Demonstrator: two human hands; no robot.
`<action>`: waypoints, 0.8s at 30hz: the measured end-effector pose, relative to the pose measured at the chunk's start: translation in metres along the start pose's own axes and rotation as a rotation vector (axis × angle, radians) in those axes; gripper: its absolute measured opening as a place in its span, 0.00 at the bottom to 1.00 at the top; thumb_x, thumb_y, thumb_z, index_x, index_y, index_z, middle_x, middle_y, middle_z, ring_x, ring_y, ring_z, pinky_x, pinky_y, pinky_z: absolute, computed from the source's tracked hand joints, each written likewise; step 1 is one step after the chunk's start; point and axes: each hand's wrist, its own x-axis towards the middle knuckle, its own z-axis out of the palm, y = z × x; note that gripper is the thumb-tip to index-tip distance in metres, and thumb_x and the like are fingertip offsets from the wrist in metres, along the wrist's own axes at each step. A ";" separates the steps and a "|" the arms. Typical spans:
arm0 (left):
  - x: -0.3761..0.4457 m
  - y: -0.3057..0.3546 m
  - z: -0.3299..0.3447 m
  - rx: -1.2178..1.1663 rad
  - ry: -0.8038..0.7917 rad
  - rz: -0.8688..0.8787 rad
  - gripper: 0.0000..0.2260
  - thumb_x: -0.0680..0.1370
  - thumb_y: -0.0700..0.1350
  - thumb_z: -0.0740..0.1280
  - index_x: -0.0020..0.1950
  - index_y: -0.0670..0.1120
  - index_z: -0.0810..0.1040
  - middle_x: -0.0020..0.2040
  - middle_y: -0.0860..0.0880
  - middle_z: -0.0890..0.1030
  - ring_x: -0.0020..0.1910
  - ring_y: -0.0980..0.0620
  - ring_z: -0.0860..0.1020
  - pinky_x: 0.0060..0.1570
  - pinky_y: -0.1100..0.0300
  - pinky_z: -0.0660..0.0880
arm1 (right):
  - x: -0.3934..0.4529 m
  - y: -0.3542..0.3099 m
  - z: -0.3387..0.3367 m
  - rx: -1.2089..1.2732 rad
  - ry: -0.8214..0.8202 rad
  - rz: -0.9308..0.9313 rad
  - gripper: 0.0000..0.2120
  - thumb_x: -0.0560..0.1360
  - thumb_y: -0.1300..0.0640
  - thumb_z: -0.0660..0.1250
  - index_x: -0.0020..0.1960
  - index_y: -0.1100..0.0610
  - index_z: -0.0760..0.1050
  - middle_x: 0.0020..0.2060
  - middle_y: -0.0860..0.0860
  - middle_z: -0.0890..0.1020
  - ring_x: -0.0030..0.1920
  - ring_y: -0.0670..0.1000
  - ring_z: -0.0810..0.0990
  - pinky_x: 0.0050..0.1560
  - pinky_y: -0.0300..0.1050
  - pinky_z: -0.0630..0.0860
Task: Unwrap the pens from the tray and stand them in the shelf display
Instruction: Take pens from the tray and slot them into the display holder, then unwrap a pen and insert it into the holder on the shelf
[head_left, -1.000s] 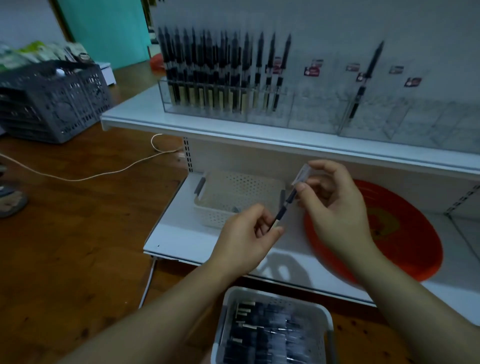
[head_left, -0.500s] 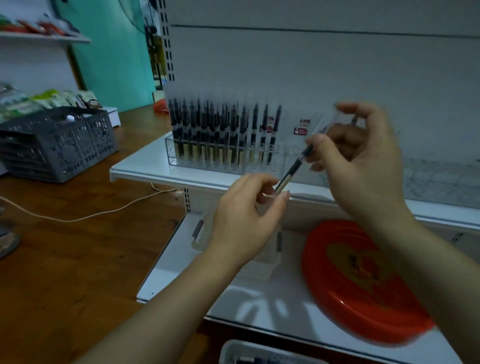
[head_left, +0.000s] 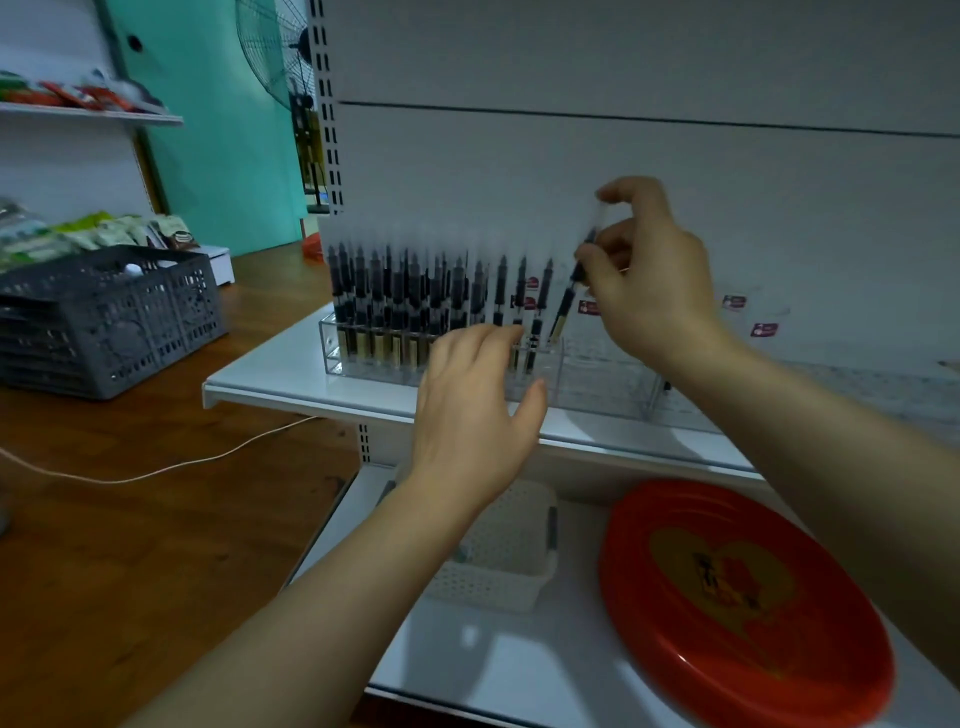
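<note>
My right hand pinches a black pen by its upper part, tilted, with its lower tip over the clear display holder on the upper shelf. Several black pens stand in rows in the holder's left part. In front of the holder, my left hand hovers with relaxed, spread fingers and holds nothing. The tray of wrapped pens is out of view.
The white upper shelf has a lower shelf under it carrying a white perforated basket and a red plate. A grey crate sits on the wooden surface at left, and a thin cable lies nearby.
The view rose, and the pen tray dropped out of sight. My left hand let go of the pen's lower end. My right hand carried the pen up to the holder.
</note>
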 end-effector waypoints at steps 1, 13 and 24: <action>0.001 0.000 0.000 -0.007 0.006 0.001 0.23 0.79 0.50 0.68 0.73 0.46 0.72 0.68 0.49 0.74 0.70 0.50 0.65 0.67 0.60 0.61 | -0.001 0.001 0.004 -0.019 -0.033 -0.013 0.19 0.81 0.58 0.65 0.71 0.52 0.66 0.44 0.48 0.81 0.43 0.48 0.81 0.48 0.50 0.80; -0.001 -0.004 0.007 -0.022 0.015 0.008 0.23 0.78 0.49 0.68 0.71 0.44 0.73 0.67 0.47 0.74 0.70 0.48 0.65 0.65 0.63 0.58 | 0.002 0.005 0.012 0.048 -0.050 0.060 0.18 0.81 0.59 0.65 0.69 0.51 0.66 0.42 0.51 0.81 0.42 0.50 0.82 0.50 0.55 0.82; -0.001 -0.006 0.006 -0.018 -0.001 0.028 0.24 0.78 0.50 0.67 0.72 0.44 0.72 0.68 0.47 0.73 0.70 0.48 0.64 0.65 0.63 0.58 | -0.009 0.008 0.013 -0.089 -0.126 -0.043 0.19 0.81 0.57 0.65 0.71 0.53 0.65 0.44 0.50 0.81 0.43 0.51 0.81 0.48 0.52 0.80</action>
